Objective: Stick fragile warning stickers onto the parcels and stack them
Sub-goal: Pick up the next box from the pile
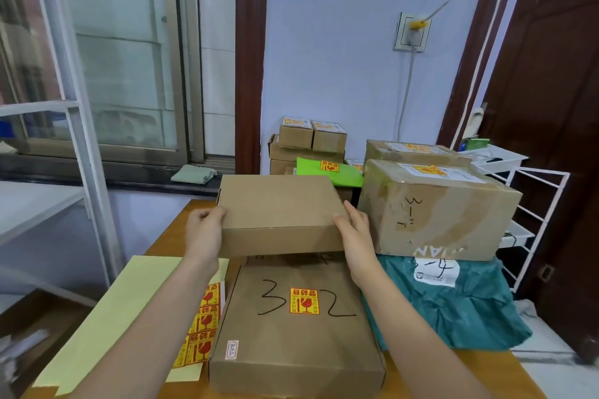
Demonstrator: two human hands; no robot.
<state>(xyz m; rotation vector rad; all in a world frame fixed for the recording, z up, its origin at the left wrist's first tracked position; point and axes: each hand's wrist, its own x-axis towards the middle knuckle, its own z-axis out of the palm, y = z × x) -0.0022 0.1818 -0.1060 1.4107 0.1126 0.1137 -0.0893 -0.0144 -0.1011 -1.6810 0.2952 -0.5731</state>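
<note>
— Left of the table?
— Pale yellow backing sheet (107, 311); strip of fragile stickers (202, 327) at its right edge.

— Centre?
— Plain flat box (278, 204), held above the table: left hand (204, 230) grips its left end, thumb on top; right hand (355, 230) grips the right end, fingers curled at the edge. Below it, box marked "3 2" (291, 334), one sticker (304, 301) on top.

— Right?
— Taped carton (434, 214), stickered, on a teal mailer bag (453, 308).
</note>
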